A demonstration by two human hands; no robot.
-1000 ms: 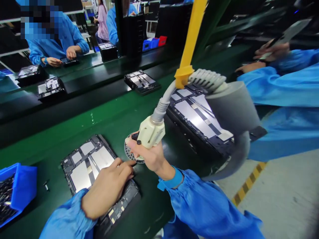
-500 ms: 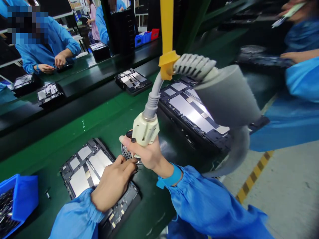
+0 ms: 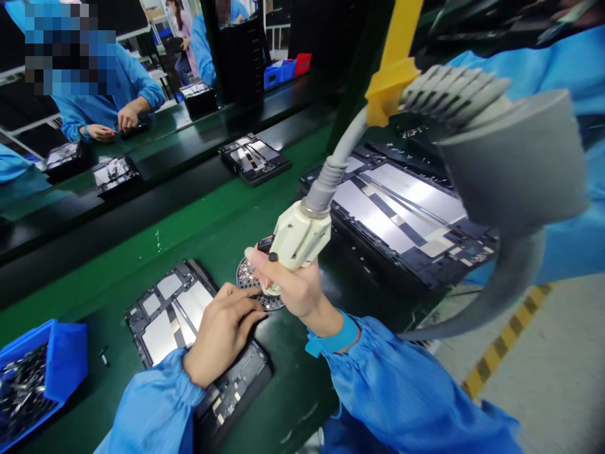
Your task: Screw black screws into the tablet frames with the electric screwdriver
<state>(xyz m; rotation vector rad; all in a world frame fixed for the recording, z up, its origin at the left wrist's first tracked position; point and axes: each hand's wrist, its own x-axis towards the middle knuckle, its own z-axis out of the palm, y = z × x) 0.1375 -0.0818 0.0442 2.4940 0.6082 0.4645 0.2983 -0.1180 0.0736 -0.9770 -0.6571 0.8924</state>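
My right hand (image 3: 289,291) is clamped around the cream handle of an electric screwdriver (image 3: 302,236). My fingers wrap the handle, and its lower end is hidden behind them. My left hand (image 3: 221,334) rests on the near tablet frame (image 3: 163,334), fingers curled and close together. Its fingertips (image 3: 258,304) reach the rim of a round perforated screw dish (image 3: 246,272). I cannot tell whether they pinch anything.

The screw dish sits just past the right edge of the near tablet frame, on the green desk (image 3: 198,252), and holds small screws. I cannot tell whether dish and frame touch. A second tablet frame (image 3: 397,214) lies to the right of the near tablet frame, beyond the screwdriver. A blue bin (image 3: 66,359) of dark small parts stands to its left, with a loose dark screw (image 3: 103,356) on the desk between them.

A grey hose (image 3: 331,176) rises from the screwdriver to a yellow clamp (image 3: 390,88). A blurred grey cover (image 3: 515,157) hangs to the right of the clamp. Beyond the near tablet frame, a third tablet frame (image 3: 253,157) lies on a black rail (image 3: 142,202), and a co-worker (image 3: 108,107) in blue sits farther off.
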